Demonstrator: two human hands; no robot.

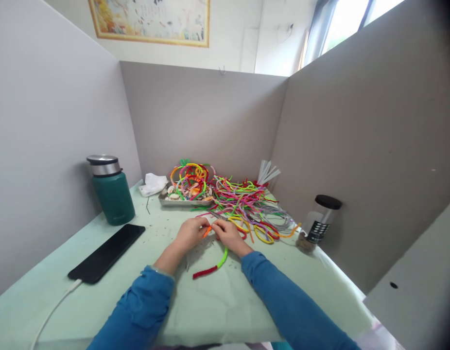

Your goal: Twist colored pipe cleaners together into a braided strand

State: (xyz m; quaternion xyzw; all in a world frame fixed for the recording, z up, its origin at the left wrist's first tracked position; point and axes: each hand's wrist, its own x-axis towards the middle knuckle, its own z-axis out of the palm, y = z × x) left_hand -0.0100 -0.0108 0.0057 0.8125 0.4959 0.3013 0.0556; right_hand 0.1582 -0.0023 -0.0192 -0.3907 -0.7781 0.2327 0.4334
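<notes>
In the middle of the table my left hand (191, 233) and my right hand (229, 234) come together, fingertips nearly touching. Both are closed in a pinch on a short orange pipe cleaner (207, 232). From beneath my right hand a green and dark red fuzzy strand (222, 260) curves down onto the tabletop; whether it joins the orange piece is hidden by my fingers. Just behind my hands lies a pair of scissors (218, 214), partly covered. A large tangle of coloured pipe cleaners (239, 194) spreads beyond my right hand.
A metal tray (181, 202) holds shaped pipe-cleaner loops and small pieces. White tissue (153, 184) sits beside it. A green bottle (113, 194) and a black phone (106, 253) with a cable stand to the left. On the right are a dark-lidded jar (319, 223) and grey partition walls (356, 131).
</notes>
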